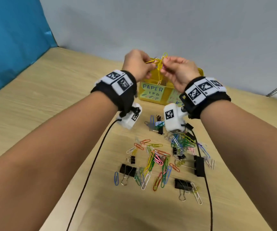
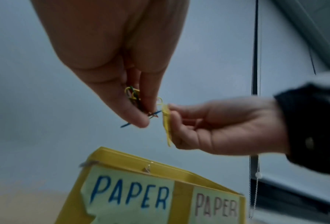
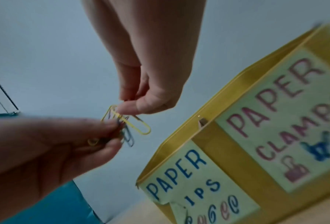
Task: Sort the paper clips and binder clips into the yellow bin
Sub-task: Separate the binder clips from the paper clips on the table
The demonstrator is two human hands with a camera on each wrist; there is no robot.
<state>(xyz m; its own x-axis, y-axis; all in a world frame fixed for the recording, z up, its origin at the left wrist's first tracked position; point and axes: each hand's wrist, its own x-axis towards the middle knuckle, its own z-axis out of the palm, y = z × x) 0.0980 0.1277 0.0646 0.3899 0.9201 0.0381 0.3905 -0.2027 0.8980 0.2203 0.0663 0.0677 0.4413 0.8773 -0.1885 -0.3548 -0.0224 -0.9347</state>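
Both hands raised above the yellow bin [image 1: 152, 97], which stands on the wooden table [image 1: 51, 100] at the far side of the clip pile.

Left hand [image 1: 137, 65]: fingers curled, thumb and fingertips pinching a tangled bunch of paper clips [image 3: 122, 130]. From the left wrist view the bunch shows yellow, green and blue wire pressed between thumb and fingers [image 2: 135, 97].

Right hand [image 1: 178, 70]: thumb and forefinger pinching 1 yellow paper clip [image 2: 166, 121] at the edge of that same bunch. The 2 hands sit just beside each other, fingertips nearly meeting, the clips bridging the gap. The yellow clip looks hooked into the others; how exactly they interlock is too blurred to tell.

In the head view a short chain of clips hangs down from the bunch toward the bin's opening, a pale clip [image 1: 159, 82] at its lower end near the rim.

Bin front carries 2 paper labels: "PAPER ..IPS" [image 3: 189, 178] on the left half, "PAPER CLAMPS" [image 3: 287, 115] on the right.

On the table, nearer the person than the bin: loose coloured paper clips [image 1: 157, 159] scattered and overlapping, with several black binder clips [image 1: 127, 170] among them. All of these lie well below and apart from the hands.

2 black cables [image 1: 91, 165] run from the wrist cameras across the table.
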